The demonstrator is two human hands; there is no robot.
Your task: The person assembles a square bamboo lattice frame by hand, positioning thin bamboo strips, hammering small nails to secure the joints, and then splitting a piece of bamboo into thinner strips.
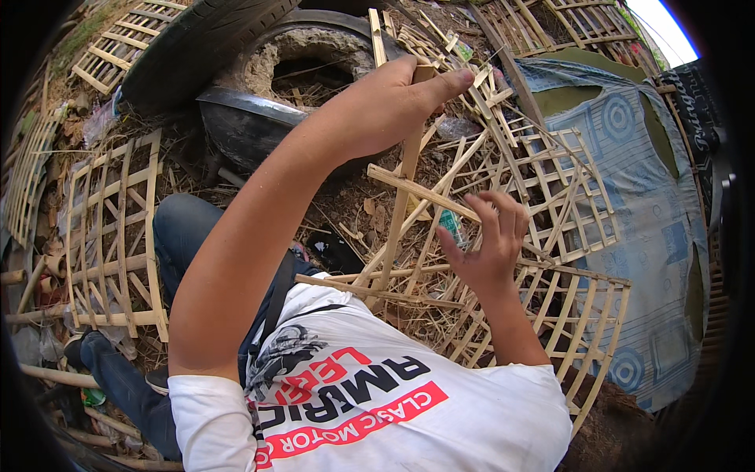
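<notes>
My left hand (381, 106) reaches across to the far middle, fingers wrapped round the upper end of a flat bamboo slat (406, 169). That slat stands roughly upright and slants down toward my lap. My right hand (499, 256) is at the right of it, thumb and fingers apart and slightly bent. A split bamboo strip (421, 191) crosses the slat and runs under the right fingers; whether they touch it I cannot tell. Near my lap, more thin strips (401, 295) cross the slat's lower end. A green-labelled plastic piece (451, 226) lies below the right thumb's level.
Lattice bamboo panels lie at the right (578, 204), lower right (586, 315) and left (114, 236). Old tyres (204, 55) and a tyre with a rough, hollow concrete-like core (259, 67) stand at the far side. A blue patterned cloth (629, 204) hangs at the right.
</notes>
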